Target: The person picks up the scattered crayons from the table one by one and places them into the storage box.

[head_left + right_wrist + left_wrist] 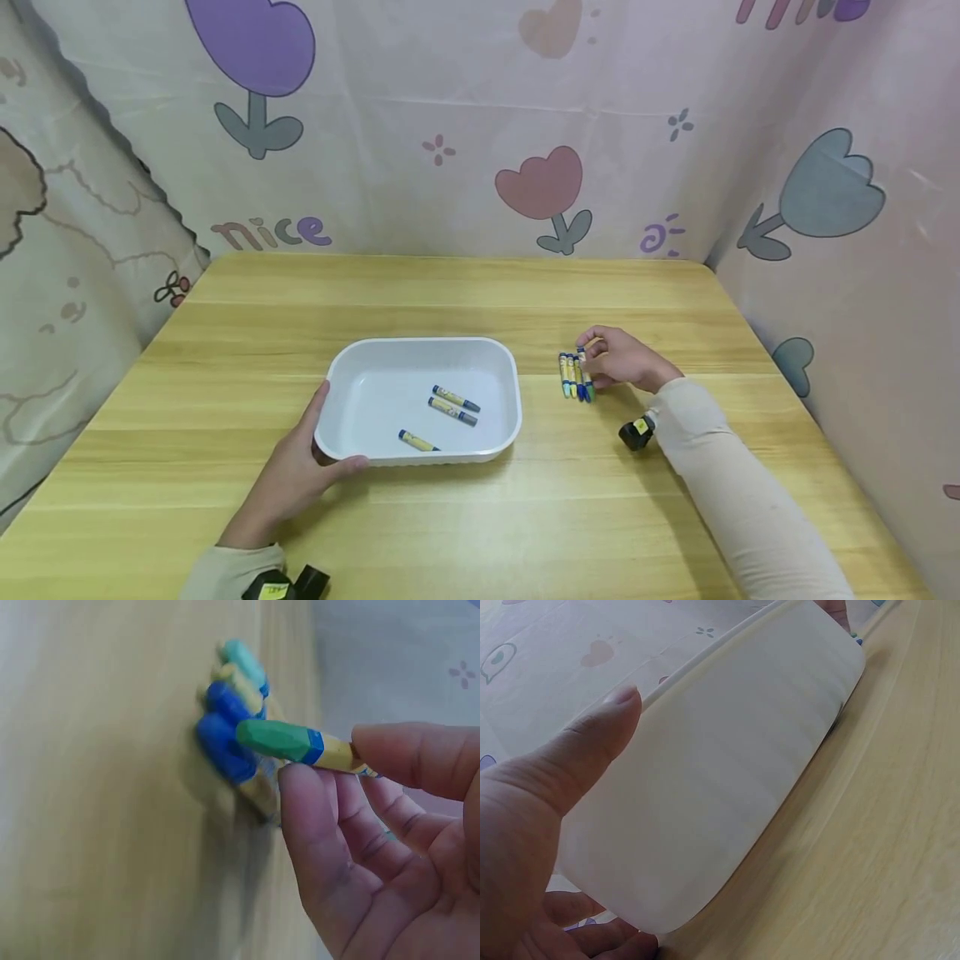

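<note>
My left hand [288, 475] grips the near left corner of a white plastic tray [375, 392], thumb along the near wall and fingers round the left side. Three crayons with yellow wrappers, one of them this crayon [453, 412], lie in the tray. Right of the tray, my right hand [630, 360] pinches a green crayon [277, 741] between thumb and fingertips. Its green end overlaps a row of several crayons on the table in the right wrist view, among them a dark blue crayon [225, 746] and a light turquoise crayon [244, 664].
The wooden table [465, 533] reaches back to a printed cloth [390, 183] hanging behind it. More cloth hangs at both sides. A black wrist camera [637, 432] sits by the right cuff, and another black device [285, 585] is on the left wrist.
</note>
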`<state>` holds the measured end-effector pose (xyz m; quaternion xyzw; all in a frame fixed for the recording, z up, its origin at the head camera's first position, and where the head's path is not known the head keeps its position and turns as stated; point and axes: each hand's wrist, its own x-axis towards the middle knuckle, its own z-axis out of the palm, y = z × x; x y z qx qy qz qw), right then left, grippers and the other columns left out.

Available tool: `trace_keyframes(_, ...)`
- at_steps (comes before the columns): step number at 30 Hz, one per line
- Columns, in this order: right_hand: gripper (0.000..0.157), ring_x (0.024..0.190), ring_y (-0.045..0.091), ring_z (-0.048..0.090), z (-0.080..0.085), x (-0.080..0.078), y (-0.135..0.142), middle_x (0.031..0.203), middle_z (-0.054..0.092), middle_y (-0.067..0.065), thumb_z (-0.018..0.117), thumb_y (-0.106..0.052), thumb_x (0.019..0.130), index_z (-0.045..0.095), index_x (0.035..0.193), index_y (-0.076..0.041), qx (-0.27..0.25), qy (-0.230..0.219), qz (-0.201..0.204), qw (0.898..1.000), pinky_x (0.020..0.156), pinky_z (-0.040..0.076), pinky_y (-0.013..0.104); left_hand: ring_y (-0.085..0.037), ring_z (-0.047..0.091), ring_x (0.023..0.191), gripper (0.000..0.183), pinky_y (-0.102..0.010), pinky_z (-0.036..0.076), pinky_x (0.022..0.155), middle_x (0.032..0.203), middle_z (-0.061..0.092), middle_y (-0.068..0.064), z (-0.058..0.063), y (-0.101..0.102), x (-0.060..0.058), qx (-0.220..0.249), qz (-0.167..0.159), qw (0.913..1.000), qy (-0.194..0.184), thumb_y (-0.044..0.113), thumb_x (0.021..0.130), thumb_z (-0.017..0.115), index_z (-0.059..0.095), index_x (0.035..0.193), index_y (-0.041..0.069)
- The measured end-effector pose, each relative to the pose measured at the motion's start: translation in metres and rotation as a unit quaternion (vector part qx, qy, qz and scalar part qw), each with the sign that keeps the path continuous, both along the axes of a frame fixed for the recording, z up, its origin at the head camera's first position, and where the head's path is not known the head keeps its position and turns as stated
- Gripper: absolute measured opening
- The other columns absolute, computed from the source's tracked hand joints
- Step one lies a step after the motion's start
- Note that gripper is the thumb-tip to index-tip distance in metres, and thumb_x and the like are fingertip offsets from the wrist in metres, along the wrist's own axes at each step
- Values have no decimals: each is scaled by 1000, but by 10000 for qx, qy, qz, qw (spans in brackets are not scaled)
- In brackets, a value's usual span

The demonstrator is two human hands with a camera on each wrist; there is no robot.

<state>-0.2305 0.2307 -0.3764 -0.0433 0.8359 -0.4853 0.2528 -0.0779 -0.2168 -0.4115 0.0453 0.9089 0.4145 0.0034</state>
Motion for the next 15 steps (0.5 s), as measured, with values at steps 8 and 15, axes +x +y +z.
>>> trace_keyframes(8,39,84,25,58,15,-1,-17,105,49,17,56,-1,95,44,131,5,-22,236,323,9992,74,56,40,-47,40,127,118,-65,31,99,153,24,-30,1,0,-2,77,0,9999,-72,38,77,82,-1,157,12)
trace_keyframes(15,39,87,26,58,21,-1,-33,111,51,18,56,-3,95,45,132,4,-43,317,401,9987,75,55,42,-47,38,129,118,-63,31,100,153,23,-29,2,-1,-1,142,-11,9998,-146,37,77,82,-2,157,12)
